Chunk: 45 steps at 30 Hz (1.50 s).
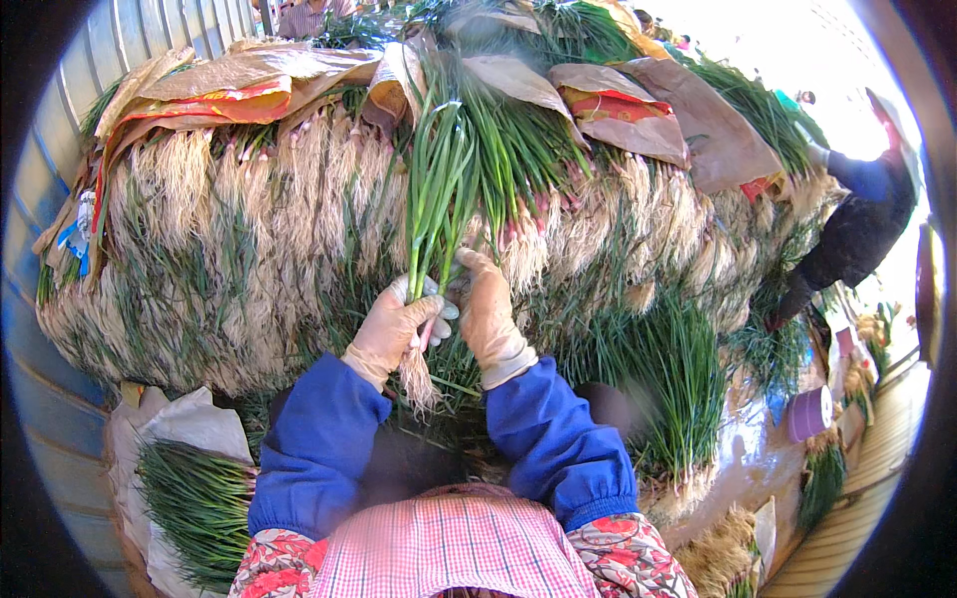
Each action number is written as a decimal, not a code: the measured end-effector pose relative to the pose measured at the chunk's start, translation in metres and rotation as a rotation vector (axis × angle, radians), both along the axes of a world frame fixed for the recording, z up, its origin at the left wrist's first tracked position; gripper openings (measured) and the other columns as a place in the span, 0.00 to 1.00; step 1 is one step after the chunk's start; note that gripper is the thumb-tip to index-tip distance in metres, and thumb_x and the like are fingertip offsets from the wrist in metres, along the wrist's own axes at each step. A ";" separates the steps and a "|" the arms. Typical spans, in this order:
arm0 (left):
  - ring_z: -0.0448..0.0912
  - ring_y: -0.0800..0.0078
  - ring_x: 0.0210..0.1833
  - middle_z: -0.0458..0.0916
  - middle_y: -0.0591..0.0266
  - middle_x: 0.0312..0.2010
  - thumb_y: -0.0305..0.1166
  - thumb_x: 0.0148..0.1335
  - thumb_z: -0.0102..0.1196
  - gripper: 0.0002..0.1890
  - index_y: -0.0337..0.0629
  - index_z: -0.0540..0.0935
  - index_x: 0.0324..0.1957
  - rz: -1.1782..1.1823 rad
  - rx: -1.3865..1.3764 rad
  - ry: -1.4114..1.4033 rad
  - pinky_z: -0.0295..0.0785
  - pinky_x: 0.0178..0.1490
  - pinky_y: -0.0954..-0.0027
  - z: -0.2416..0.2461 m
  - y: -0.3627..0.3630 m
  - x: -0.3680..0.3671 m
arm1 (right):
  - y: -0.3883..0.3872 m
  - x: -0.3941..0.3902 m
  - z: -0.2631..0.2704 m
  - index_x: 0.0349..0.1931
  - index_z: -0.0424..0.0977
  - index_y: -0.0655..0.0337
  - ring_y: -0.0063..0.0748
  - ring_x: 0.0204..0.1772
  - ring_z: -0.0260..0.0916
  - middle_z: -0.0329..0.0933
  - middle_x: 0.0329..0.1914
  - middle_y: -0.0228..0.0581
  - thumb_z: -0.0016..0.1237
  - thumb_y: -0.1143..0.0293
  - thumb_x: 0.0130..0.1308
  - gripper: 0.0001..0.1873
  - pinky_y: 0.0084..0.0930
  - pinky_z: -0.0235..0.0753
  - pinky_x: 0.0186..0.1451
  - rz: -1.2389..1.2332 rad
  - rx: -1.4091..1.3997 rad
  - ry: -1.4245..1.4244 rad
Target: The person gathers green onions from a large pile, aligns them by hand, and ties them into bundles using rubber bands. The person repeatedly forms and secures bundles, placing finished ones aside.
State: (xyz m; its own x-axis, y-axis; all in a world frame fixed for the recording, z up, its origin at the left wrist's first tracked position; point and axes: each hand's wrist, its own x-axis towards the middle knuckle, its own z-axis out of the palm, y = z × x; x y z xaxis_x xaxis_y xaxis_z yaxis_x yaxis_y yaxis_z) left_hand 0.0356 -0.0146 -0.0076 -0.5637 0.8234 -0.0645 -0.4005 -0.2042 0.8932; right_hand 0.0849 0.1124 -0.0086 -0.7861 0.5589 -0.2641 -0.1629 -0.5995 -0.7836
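Note:
Gloved in a pale, thin glove, my left hand (396,321) grips a small bunch of green-leaved allium plants (435,202) near its pinkish-white stems. The leaves point away from me and the pale roots (419,374) hang below the hand. My right hand (490,310), also gloved, is beside the bunch with its fingers bent by the stems; whether it holds any of them is hidden. Just beyond lie more loose plants (516,179) on a large stack of the same plants (284,202), their roots facing me.
Brown woven sacks (217,82) lie over the stack. Bundled plants rest on a white sheet (194,418) at lower left, and more stand at right (673,389). A purple roll (809,413) lies on the wet floor. Another person (860,217) bends at the far right.

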 end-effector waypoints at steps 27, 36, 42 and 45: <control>0.67 0.82 0.12 0.76 0.65 0.20 0.31 0.59 0.53 0.12 0.40 0.74 0.45 0.032 0.194 -0.181 0.60 0.15 0.81 0.024 -0.031 -0.026 | 0.072 0.008 0.020 0.37 0.78 0.60 0.48 0.43 0.74 0.77 0.36 0.50 0.36 0.56 0.61 0.19 0.39 0.71 0.49 0.039 1.460 -0.933; 0.65 0.84 0.11 0.74 0.65 0.18 0.33 0.60 0.53 0.14 0.38 0.73 0.46 0.106 0.270 -0.061 0.61 0.15 0.80 0.034 -0.047 -0.037 | 0.011 0.044 0.024 0.31 0.74 0.60 0.43 0.22 0.74 0.76 0.21 0.42 0.42 0.61 0.58 0.13 0.37 0.74 0.28 0.187 1.928 -0.488; 0.62 0.84 0.09 0.70 0.68 0.14 0.32 0.60 0.52 0.15 0.36 0.72 0.47 0.147 0.246 -0.084 0.57 0.14 0.79 0.030 -0.042 -0.032 | -0.024 0.086 -0.008 0.23 0.72 0.52 0.39 0.20 0.70 0.70 0.16 0.35 0.45 0.62 0.52 0.06 0.34 0.72 0.25 0.867 2.155 0.053; 0.58 0.85 0.08 0.63 0.71 0.11 0.32 0.60 0.52 0.16 0.35 0.72 0.48 0.014 0.269 -0.147 0.57 0.14 0.78 0.026 -0.036 -0.030 | 0.023 0.060 0.024 0.34 0.75 0.59 0.39 0.29 0.73 0.74 0.25 0.42 0.48 0.64 0.57 0.09 0.35 0.73 0.31 -0.153 1.773 -0.266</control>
State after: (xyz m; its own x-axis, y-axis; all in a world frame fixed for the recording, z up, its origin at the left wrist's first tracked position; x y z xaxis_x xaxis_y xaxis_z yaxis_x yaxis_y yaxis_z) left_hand 0.0060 -0.0504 0.0187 -0.5762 0.8141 0.0728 -0.5172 -0.4322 0.7387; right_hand 0.1453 0.1354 0.0156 -0.7465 0.3432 0.5701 0.0937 0.9024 -0.4206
